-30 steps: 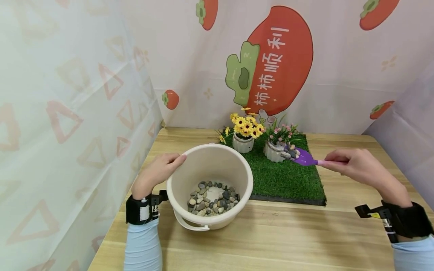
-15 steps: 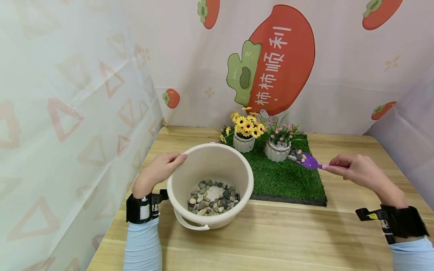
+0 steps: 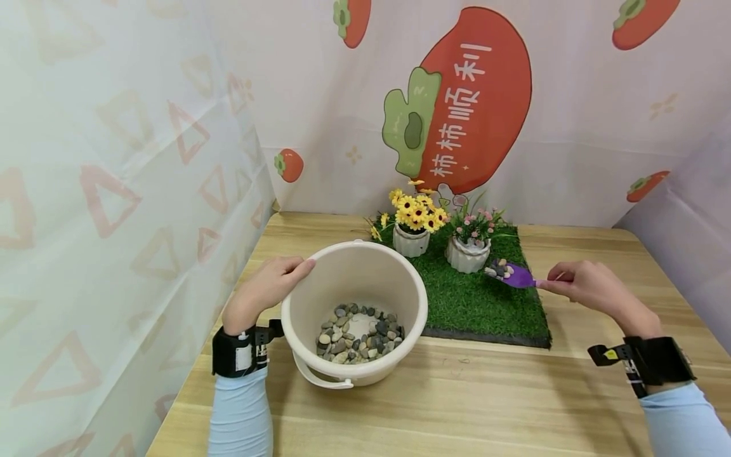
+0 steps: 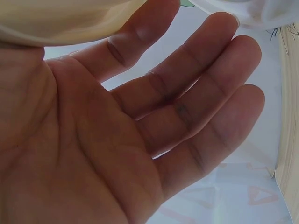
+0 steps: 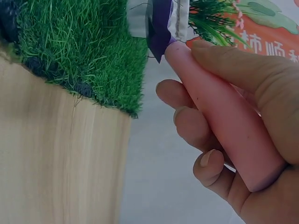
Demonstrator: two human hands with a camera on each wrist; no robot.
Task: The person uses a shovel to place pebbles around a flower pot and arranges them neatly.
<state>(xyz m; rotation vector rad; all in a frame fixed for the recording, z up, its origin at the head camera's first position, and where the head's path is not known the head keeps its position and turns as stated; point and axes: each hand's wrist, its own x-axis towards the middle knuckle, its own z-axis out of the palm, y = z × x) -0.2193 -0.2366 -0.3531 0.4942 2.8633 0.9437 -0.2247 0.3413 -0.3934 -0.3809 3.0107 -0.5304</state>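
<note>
A cream bucket [image 3: 354, 273] with pebbles [image 3: 358, 335] in its bottom stands on the wooden table. My left hand [image 3: 268, 285] rests flat against its left rim, fingers straight [image 4: 196, 93]. My right hand [image 3: 582, 287] grips the pink handle [image 5: 219, 121] of a purple scoop [image 3: 516, 275]. The scoop carries several pebbles [image 3: 498, 270] low over the green grass mat [image 3: 485, 304], just right of the white pot with pink flowers [image 3: 467, 254]. A white pot of yellow flowers [image 3: 410, 240] stands to its left.
Printed cloth walls close in the table on the left, back and right. The mat's dark front edge [image 3: 485, 336] lies between the bucket and my right arm. Bare tabletop [image 3: 457, 406] stretches in front of the bucket.
My right hand has drawn the loaded scoop away from the pink-flower pot, to the right and lower toward the mat. The left hand and bucket have stayed still.
</note>
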